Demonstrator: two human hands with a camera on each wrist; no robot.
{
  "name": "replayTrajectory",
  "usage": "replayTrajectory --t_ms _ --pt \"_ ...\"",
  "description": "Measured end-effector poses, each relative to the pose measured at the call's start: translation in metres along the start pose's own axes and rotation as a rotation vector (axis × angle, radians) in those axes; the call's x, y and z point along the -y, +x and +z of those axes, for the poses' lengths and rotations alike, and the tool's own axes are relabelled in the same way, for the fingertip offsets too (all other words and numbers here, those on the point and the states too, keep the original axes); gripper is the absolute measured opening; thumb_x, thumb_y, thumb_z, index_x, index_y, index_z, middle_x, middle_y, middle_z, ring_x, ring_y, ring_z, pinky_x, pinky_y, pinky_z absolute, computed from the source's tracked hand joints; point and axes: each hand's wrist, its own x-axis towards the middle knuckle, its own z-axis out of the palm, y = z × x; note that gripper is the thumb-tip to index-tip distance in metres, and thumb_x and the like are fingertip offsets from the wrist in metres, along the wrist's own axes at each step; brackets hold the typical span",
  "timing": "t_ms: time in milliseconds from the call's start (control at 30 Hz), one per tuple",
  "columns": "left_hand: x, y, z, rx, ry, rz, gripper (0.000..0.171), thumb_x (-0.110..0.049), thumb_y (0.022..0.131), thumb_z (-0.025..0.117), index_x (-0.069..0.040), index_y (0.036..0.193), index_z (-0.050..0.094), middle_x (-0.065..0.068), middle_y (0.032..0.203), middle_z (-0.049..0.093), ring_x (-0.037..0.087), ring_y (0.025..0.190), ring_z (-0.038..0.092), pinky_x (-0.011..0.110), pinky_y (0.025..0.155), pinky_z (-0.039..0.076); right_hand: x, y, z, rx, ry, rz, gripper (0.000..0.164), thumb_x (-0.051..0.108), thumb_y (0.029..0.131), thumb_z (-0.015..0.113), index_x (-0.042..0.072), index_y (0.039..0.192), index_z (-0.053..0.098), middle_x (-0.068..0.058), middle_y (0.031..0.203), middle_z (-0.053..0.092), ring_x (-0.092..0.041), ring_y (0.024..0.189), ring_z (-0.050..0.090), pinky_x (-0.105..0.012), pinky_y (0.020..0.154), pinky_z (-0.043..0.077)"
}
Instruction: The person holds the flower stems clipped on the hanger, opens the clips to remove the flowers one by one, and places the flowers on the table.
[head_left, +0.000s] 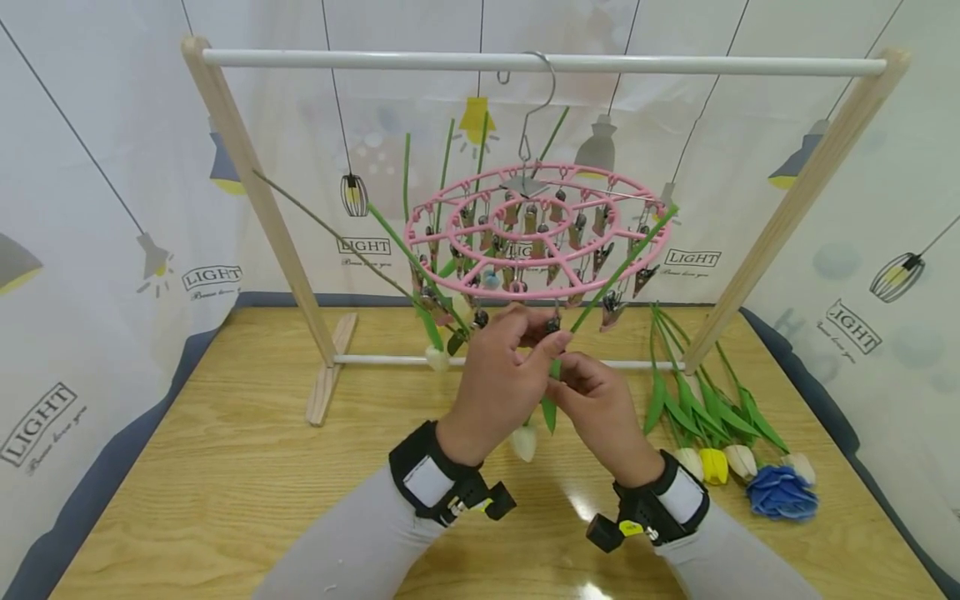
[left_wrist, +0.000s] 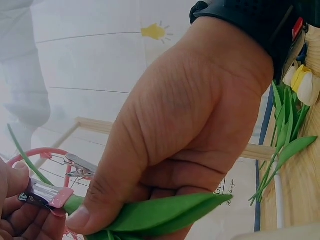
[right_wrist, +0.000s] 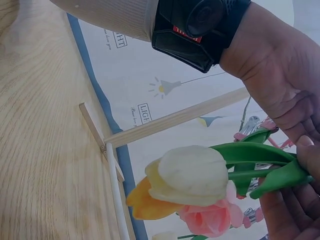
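Note:
A pink round clip hanger hangs by its metal hook from a white rail. My left hand pinches one of its metal clips, whose pink tips sit against a green stem. Just below, my right hand pinches the stem of a white tulip beside its leaves. The tulip hangs head down, its stem slanting up past the hanger's rim. In the right wrist view, the white tulip head overlaps an orange-yellow flower and a pink flower.
The wooden-legged rack stands on the wood table. Several stems hang on the hanger's far and left side, with a white flower below. At right lie white tulips, a yellow tulip and a blue rose.

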Motion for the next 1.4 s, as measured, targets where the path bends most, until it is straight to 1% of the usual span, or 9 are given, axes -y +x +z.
replayTrajectory --t_ms 233,433,633,833,1100,1200,1267,1333,1400 --pt "-0.001 0.002 -0.001 -0.003 0.009 0.007 0.015 -0.012 0.099 0.072 0.001 0.107 0.072 0.011 0.097 0.070 0.022 0.089 0.068 0.027 0.077 0.057 0.001 0.000 -0.001 0.007 -0.001 0.027 0.017 0.004 0.102 0.065 0.000 0.115 0.073 0.008 0.085 0.071 -0.009 0.066 0.055 -0.024 0.060 0.046" --pt "-0.001 0.002 -0.001 -0.016 -0.003 0.017 0.014 -0.012 0.100 0.071 0.000 0.107 0.072 0.011 0.097 0.071 0.022 0.092 0.069 0.029 0.080 0.058 -0.004 -0.001 -0.002 0.033 0.009 0.046 0.017 0.008 0.102 0.066 0.001 0.116 0.073 0.010 0.102 0.076 -0.009 0.090 0.072 -0.024 0.073 0.057" --pt "0.000 0.002 -0.002 -0.012 -0.018 0.010 0.017 -0.013 0.100 0.070 0.000 0.110 0.071 0.010 0.096 0.070 0.022 0.090 0.070 0.028 0.079 0.059 -0.012 -0.005 -0.007 0.018 -0.059 0.050 0.013 0.011 0.101 0.069 0.004 0.110 0.074 0.008 0.093 0.073 -0.009 0.073 0.059 -0.025 0.063 0.046" --pt "0.002 0.002 -0.001 -0.040 -0.012 0.000 0.031 -0.017 0.100 0.071 0.002 0.125 0.069 0.011 0.101 0.070 0.022 0.095 0.071 0.029 0.085 0.060 -0.011 -0.010 -0.011 0.026 -0.085 0.061 0.010 0.014 0.101 0.070 0.008 0.108 0.074 0.004 0.075 0.057 -0.013 0.062 0.043 -0.029 0.058 0.039" --pt "0.005 0.001 -0.001 -0.079 0.002 0.029 0.037 -0.017 0.098 0.073 0.000 0.131 0.069 0.012 0.102 0.070 0.023 0.097 0.070 0.031 0.087 0.061 0.000 -0.013 -0.014 0.028 -0.042 0.004 0.007 0.007 0.102 0.066 0.003 0.105 0.071 0.006 0.072 0.049 -0.014 0.060 0.040 -0.029 0.057 0.039" --pt "0.006 0.001 -0.001 -0.077 0.003 0.038 0.037 -0.016 0.098 0.074 0.001 0.130 0.069 0.012 0.102 0.070 0.023 0.096 0.070 0.033 0.085 0.061 0.006 -0.014 -0.017 0.026 -0.051 -0.006 0.010 0.007 0.103 0.065 0.002 0.106 0.072 0.012 0.085 0.064 -0.010 0.064 0.047 -0.027 0.060 0.042" --pt "0.007 0.001 -0.001 -0.076 0.009 0.039 0.037 -0.016 0.097 0.075 0.002 0.129 0.069 0.012 0.101 0.070 0.022 0.095 0.071 0.033 0.085 0.061 0.010 -0.015 -0.021 0.019 -0.065 -0.004 0.013 0.008 0.104 0.063 0.001 0.109 0.073 0.014 0.104 0.072 -0.006 0.076 0.060 -0.024 0.067 0.048" --pt "0.007 0.001 -0.001 -0.072 0.012 0.038 0.037 -0.016 0.097 0.075 0.001 0.129 0.070 0.012 0.101 0.071 0.022 0.094 0.071 0.031 0.084 0.061 0.013 -0.016 -0.024 0.002 -0.076 0.006 0.017 0.009 0.105 0.062 0.001 0.114 0.074 0.012 0.127 0.072 -0.005 0.094 0.067 -0.022 0.074 0.052" --pt "0.008 0.000 -0.001 -0.067 0.012 0.036 0.037 -0.017 0.097 0.075 0.001 0.129 0.070 0.012 0.101 0.071 0.022 0.094 0.071 0.031 0.084 0.061 0.015 -0.017 -0.029 -0.019 -0.097 0.013 0.020 0.011 0.106 0.060 0.001 0.116 0.074 0.010 0.132 0.071 -0.003 0.108 0.068 -0.020 0.081 0.054"
